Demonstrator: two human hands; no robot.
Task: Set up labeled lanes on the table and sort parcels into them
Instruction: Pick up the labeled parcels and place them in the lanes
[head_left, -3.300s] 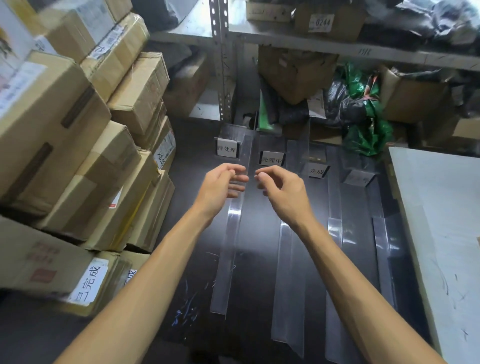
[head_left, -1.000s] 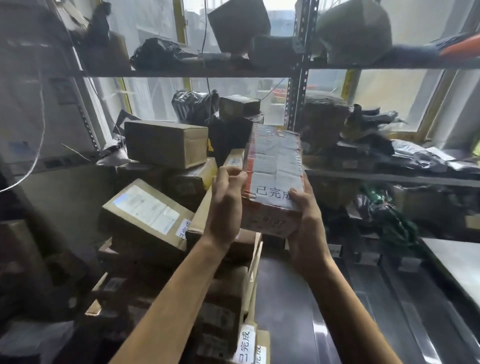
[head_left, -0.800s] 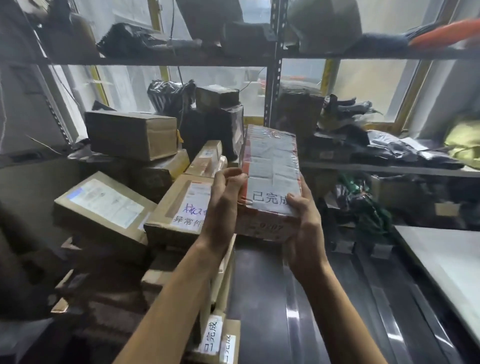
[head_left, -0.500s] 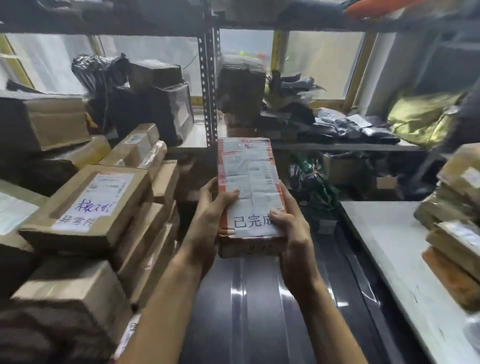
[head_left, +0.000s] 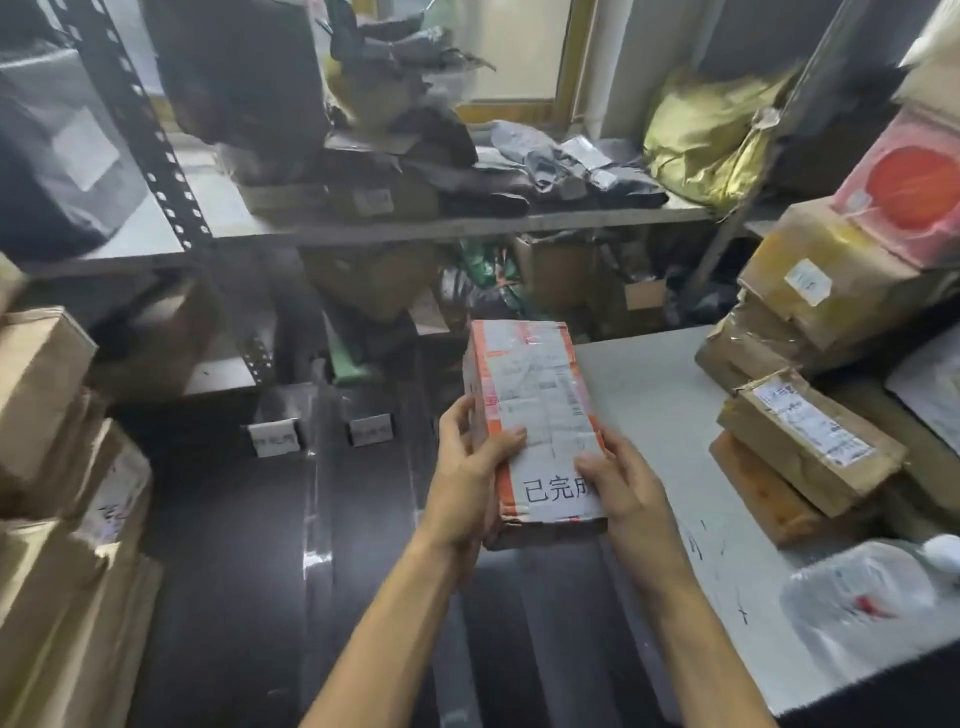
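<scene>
Parcel (head_left: 535, 415) sat at the centre of the frame, held off the table by both hands. It was a long box bound in orange-edged tape, with white slips on its top face and handwritten characters near its close end. The left hand (head_left: 462, 483) was clamped on its left edge, thumb lying across the top face and fingers curled round the side. The right hand (head_left: 623, 488) was clamped on the near right corner, its thumb pressed on top over the end of the handwriting and its fingers out of sight beneath. The parcel hung above the line where the dark table (head_left: 234, 561) met the pale board (head_left: 660, 405) right of centre.

Left of centre, a clear strip (head_left: 318, 499) ran along the dark table toward the back. A card (head_left: 274, 439) and a second card (head_left: 370, 429) stood upright near its far end; their writing was too blurred to read, though both seemed to carry a few characters.

Brown boxes (head_left: 810, 447) were stacked on the board at the right edge, with a pink box (head_left: 909, 192) on top at the upper right. More boxes (head_left: 41, 395) were piled along the left edge. A shelf (head_left: 467, 224) crossed the upper half, loaded with bags and cartons. A clear bag (head_left: 857, 597) lay on the board at the lower right.
</scene>
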